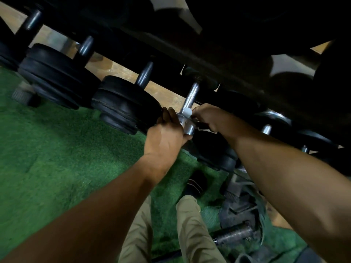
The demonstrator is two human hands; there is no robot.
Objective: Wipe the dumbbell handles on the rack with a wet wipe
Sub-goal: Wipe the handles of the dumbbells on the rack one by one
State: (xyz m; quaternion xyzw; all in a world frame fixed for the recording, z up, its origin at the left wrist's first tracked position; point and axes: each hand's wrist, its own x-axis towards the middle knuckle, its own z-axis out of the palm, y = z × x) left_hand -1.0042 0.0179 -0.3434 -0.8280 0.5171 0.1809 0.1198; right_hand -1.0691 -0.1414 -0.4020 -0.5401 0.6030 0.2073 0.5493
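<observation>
The dumbbell rack (218, 59) is a dark frame running above and beyond both hands, its upper part lost in shadow. Under it the green turf floor (57, 149) spreads out to the left of the left hand and beneath both forearms. Along the rack's low rail sit black dumbbells; the nearest plate stack (123, 103) lies just left of the left hand, touching its fingers, and further ones recede up and to the left. Another black plate stack (216, 150) sits directly below the right hand.

Between the two hands a chrome dumbbell handle (190, 107) slants up toward the rack. The left hand (167, 133) grips its lower part, fingers curled round the bar from the left. The right hand (207, 118) comes in from the right and pinches a small white wet wipe (186, 112) against the handle, fingertips bunched on it, just above the left hand's grip.

Below the hands, the person's khaki trouser legs (190, 234) and one dark shoe (196, 182) stand on the turf. To the right of the legs, under the right forearm, lies a loose knurled bar (235, 234) among blurred gear that I cannot make out.
</observation>
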